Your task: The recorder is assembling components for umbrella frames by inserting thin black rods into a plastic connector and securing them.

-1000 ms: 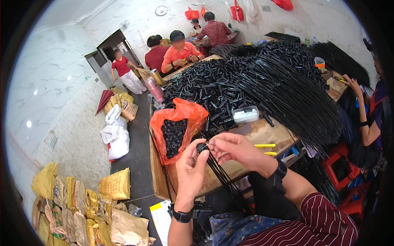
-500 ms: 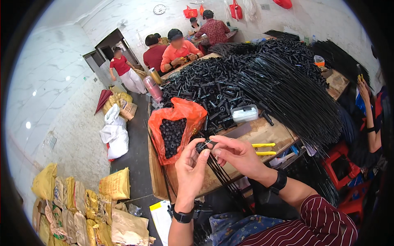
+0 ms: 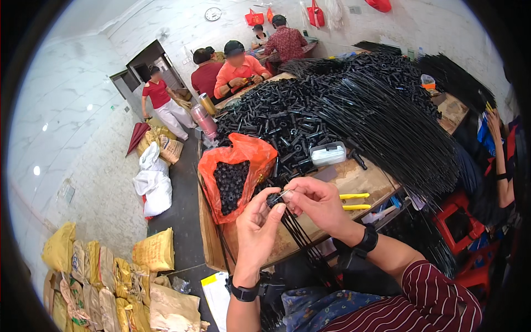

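Observation:
My left hand [image 3: 258,228] is closed round a small black round part [image 3: 272,200], pinched between thumb and fingertips above the table's near edge. Touching close beside it, my right hand [image 3: 319,206] pinches a thin pale strip or pin [image 3: 285,193] whose end meets the black part; its exact kind is too small to tell. Just left of both hands sits an open red plastic bag [image 3: 250,148] full of small black ring-like pieces [image 3: 231,183]. Below my hands, several long black rods [image 3: 301,239] slant over the table edge. Yellow-handled pliers [image 3: 355,207] lie to the right of my right hand.
A large heap of black tubular parts [image 3: 260,108] and a bundle of long black rods [image 3: 392,133] cover the wooden table. A clear lidded box [image 3: 328,154] stands near me. Coworkers sit at the far side; another person [image 3: 162,99] stands near the doorway. Sacks [image 3: 155,249] line the left.
My right hand has moved slightly left and its fingers have closed more tightly on the thin pale piece. My left hand keeps its hold. The person by the doorway has shifted and leans.

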The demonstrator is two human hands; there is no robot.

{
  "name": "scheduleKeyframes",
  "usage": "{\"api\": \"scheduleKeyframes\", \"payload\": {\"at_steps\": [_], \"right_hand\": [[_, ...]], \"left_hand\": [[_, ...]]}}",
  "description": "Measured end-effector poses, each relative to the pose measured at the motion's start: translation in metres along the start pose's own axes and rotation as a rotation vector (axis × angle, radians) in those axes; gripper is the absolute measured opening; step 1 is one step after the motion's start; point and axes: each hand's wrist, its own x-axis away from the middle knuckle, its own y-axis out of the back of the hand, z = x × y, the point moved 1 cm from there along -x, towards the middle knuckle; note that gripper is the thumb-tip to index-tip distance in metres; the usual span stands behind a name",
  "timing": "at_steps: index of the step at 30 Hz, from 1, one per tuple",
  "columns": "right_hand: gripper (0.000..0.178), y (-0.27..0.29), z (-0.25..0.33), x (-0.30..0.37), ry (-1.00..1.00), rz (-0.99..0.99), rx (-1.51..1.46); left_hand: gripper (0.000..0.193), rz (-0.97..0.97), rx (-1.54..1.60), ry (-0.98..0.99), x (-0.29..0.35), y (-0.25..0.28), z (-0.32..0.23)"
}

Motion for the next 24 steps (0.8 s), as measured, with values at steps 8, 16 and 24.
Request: {"api": "scheduleKeyframes", "payload": {"at_steps": [8, 16, 24], "right_hand": [[0.008, -0.008, 0.005, -0.002, -0.061, -0.047, -0.029], [0.008, -0.008, -0.003, 0.008, 0.103, -0.072, 0.199], [0.013, -0.001, -0.011, 0.020, 0.089, 0.059, 0.347]], "left_hand": [[0.028, -0.006, -0.049, 0.008, 0.000, 0.001, -0.001], [0.030, -0.052, 0.019, 0.053, 0.000, 0.007, 0.007], [0.039, -0.043, 0.246, 0.081, -0.003, 0.012, 0.013]]}}
